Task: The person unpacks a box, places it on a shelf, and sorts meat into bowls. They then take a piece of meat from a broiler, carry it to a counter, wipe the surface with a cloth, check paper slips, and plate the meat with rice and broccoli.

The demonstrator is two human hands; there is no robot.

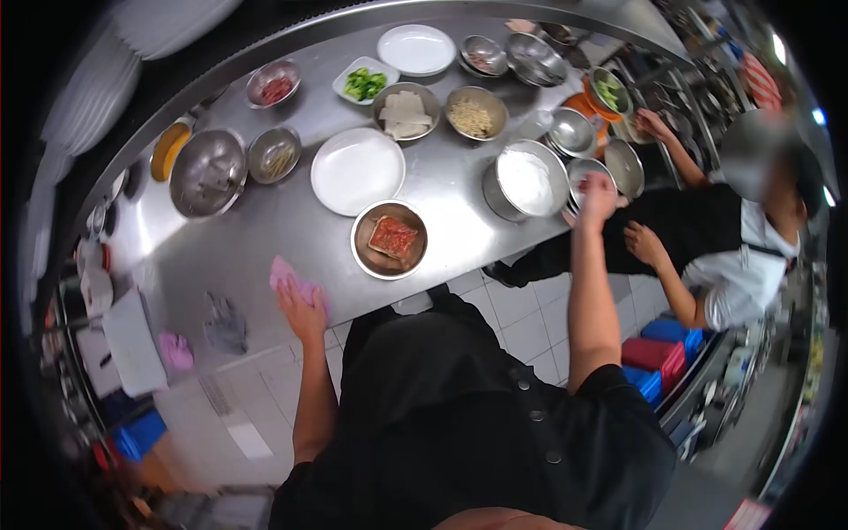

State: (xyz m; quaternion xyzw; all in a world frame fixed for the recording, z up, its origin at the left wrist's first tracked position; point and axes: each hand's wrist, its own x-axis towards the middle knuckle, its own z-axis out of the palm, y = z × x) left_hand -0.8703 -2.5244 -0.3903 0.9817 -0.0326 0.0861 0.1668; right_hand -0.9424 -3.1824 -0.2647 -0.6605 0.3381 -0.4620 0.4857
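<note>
No legible txt, labels, brands, nos. or signs in head-cam view; edges too sm. & blurry to read

- Grey stainless-steel work surface [265,221]: brightly lit, white glare toward left edge and near edge.
- Small white lamps [778,49] glowing beyond right edge.
- Strong fisheye: far edge bowed, frame corners black.
- Co-worker's head [758,157] blurred out.

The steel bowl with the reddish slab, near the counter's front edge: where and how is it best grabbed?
Probably pinch the steel bowl by its near rim, coming from the wearer's side: it stands upright and that edge is free, whereas the white plate crowds the rim's far left.
</note>
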